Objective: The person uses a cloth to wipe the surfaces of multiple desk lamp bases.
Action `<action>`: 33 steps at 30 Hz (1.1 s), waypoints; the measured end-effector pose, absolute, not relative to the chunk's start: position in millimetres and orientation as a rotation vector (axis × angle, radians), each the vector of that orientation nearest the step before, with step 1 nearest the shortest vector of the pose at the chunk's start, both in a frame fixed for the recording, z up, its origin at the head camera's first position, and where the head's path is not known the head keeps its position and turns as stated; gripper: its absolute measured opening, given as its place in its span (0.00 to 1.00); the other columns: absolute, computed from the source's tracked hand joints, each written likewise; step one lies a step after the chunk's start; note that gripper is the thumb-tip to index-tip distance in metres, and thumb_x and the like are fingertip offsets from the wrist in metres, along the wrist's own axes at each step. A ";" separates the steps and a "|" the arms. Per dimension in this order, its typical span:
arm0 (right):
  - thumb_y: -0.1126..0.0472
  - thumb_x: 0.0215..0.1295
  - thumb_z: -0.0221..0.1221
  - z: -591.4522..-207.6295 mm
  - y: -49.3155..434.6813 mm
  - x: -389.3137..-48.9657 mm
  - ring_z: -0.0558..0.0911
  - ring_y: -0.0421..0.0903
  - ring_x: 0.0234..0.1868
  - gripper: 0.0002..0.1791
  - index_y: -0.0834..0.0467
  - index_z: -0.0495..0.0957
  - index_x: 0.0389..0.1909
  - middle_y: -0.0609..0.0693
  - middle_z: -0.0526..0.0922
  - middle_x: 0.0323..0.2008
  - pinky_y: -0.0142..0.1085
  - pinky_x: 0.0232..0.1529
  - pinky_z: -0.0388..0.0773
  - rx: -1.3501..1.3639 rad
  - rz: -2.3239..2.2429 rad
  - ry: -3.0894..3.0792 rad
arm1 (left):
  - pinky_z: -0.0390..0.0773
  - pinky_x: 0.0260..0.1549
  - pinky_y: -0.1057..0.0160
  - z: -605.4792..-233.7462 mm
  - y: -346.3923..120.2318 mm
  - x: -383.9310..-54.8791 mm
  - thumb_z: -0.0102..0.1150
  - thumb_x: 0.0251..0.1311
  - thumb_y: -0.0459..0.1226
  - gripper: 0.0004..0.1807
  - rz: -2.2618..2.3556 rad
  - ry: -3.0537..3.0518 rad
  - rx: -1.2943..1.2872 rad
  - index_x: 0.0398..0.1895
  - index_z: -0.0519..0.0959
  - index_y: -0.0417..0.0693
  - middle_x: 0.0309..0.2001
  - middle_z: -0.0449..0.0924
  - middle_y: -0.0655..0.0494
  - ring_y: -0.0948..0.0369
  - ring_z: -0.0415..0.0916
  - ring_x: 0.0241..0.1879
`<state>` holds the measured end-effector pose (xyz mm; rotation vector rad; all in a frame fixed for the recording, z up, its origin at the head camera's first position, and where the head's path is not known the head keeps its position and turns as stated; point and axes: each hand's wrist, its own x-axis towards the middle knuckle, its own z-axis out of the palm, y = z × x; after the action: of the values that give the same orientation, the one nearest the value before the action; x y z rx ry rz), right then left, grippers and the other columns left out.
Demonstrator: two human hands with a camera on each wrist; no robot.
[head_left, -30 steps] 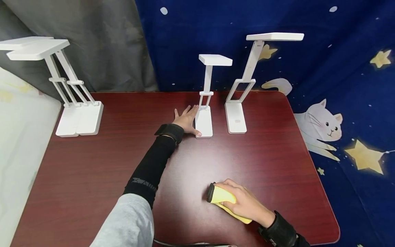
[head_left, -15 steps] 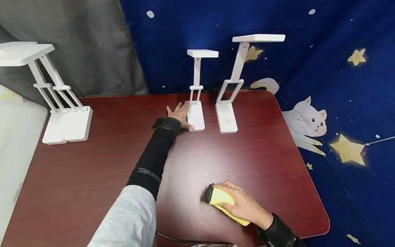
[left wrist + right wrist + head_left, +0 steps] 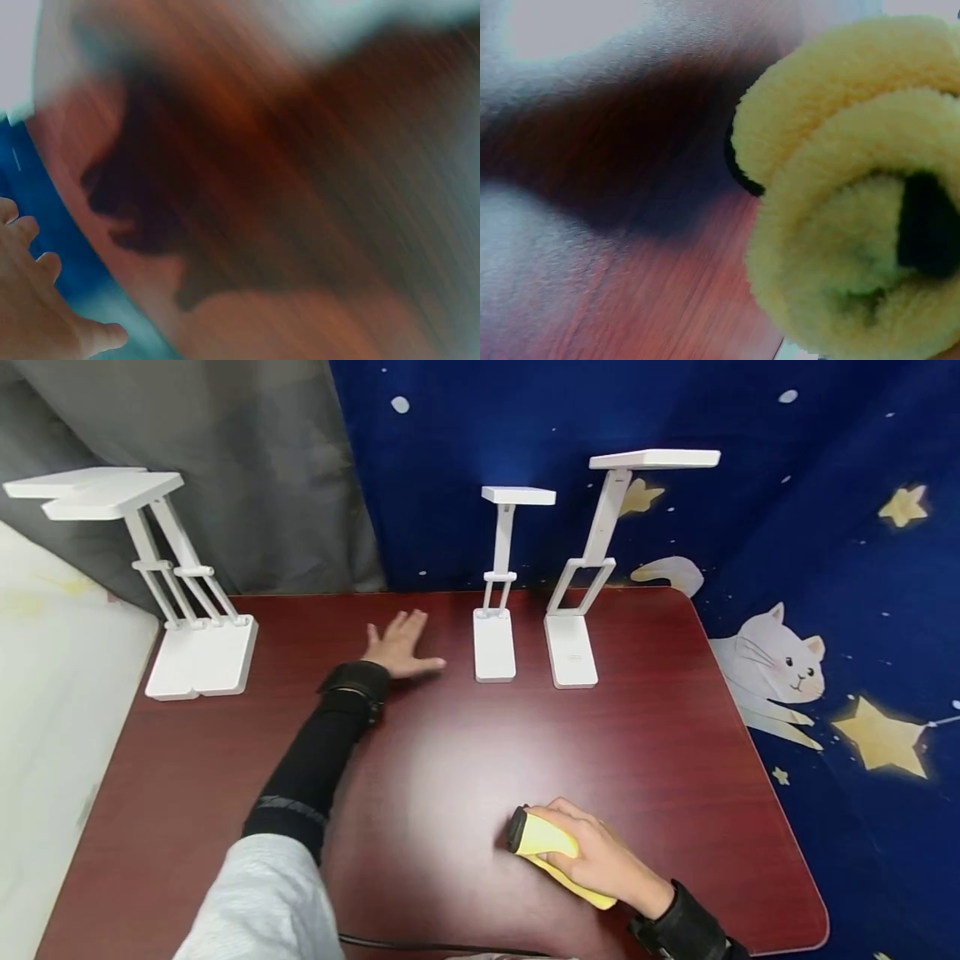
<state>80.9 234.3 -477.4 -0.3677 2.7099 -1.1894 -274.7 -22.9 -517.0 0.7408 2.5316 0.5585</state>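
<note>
In the head view, my left hand (image 3: 397, 647) is spread with fingers straight, over the table to the left of a small white desk lamp (image 3: 494, 646). A gap of bare wood shows between its thumb and the lamp's base. The left wrist view shows the same hand (image 3: 37, 292) at the lower left, with a blurred dark shadow on the wood. My right hand (image 3: 592, 852) grips a folded yellow cloth (image 3: 543, 837) on the front right of the table. Seen from the right wrist, that cloth (image 3: 802, 262) is fluffy, rolled over itself, with dark parts.
A taller white desk lamp (image 3: 571, 652) stands right of the small one. Two more white lamps (image 3: 217, 664) stand side by side at the left. A cable (image 3: 435, 947) runs along the front of the reddish-brown table (image 3: 660, 760). Curtains (image 3: 750, 543) hang behind.
My left hand has come off the small lamp's base and moved left, away from it. My right hand keeps its grip on the cloth in the same place. The head view shifts slightly.
</note>
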 end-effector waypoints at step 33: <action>0.70 0.50 0.72 -483.1 226.6 69.0 0.76 0.31 0.39 0.31 0.57 0.83 0.59 0.45 0.85 0.46 0.29 0.37 0.74 -0.406 -1.150 2.781 | 0.36 0.71 0.18 -521.8 -263.4 -241.7 0.43 0.80 0.40 0.30 0.322 2.870 0.160 0.77 0.60 0.31 0.79 0.55 0.31 0.35 0.53 0.79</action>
<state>69.0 226.6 -483.1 -0.4062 2.7812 -1.1497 -241.7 -263.4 -521.8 0.1597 2.8696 0.3225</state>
